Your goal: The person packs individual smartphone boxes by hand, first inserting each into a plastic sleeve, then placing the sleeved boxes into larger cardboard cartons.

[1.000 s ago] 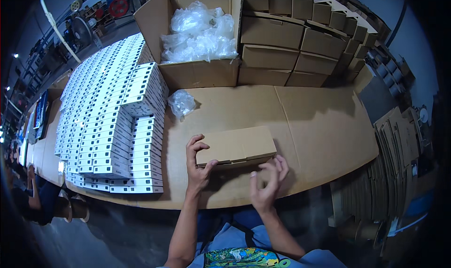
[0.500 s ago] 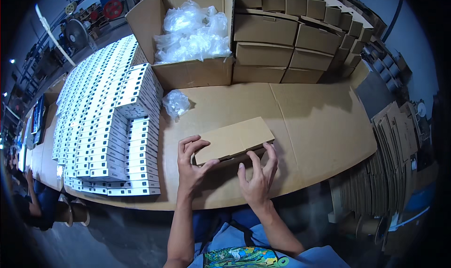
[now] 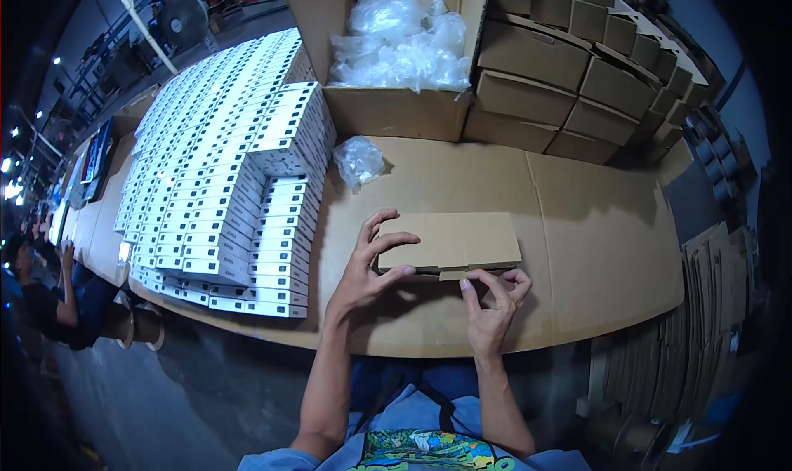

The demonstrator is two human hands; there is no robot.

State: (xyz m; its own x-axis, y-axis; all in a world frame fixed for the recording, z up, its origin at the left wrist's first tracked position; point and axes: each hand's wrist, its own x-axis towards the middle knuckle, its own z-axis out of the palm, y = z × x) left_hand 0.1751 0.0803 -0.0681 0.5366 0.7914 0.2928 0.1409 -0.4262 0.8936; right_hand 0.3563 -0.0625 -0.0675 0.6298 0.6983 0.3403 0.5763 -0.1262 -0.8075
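Observation:
A small brown cardboard box [image 3: 454, 236] lies on the cardboard-covered table in front of me, its long side facing me. My left hand [image 3: 361, 269] grips its left end, with the fingers over the top and the thumb at the front edge. My right hand [image 3: 492, 310] is at the front edge, thumb and forefinger pinching by a small tab [image 3: 452, 275] of the lid. A narrow dark gap shows under the lid's front edge. What is inside the box is hidden.
White printed boxes [image 3: 214, 174] are stacked high on the left. An open carton [image 3: 396, 112] of clear plastic bags stands behind, with a crumpled bag [image 3: 359, 162] before it. Brown boxes [image 3: 528, 96] are piled back right. Flat cardboard [image 3: 701, 298] leans on the right. A person [image 3: 54, 298] sits far left.
The box has turned so its long side lies level across my view. My right hand has closed from spread fingers to a pinch at the lid's front tab. The whole view has shifted.

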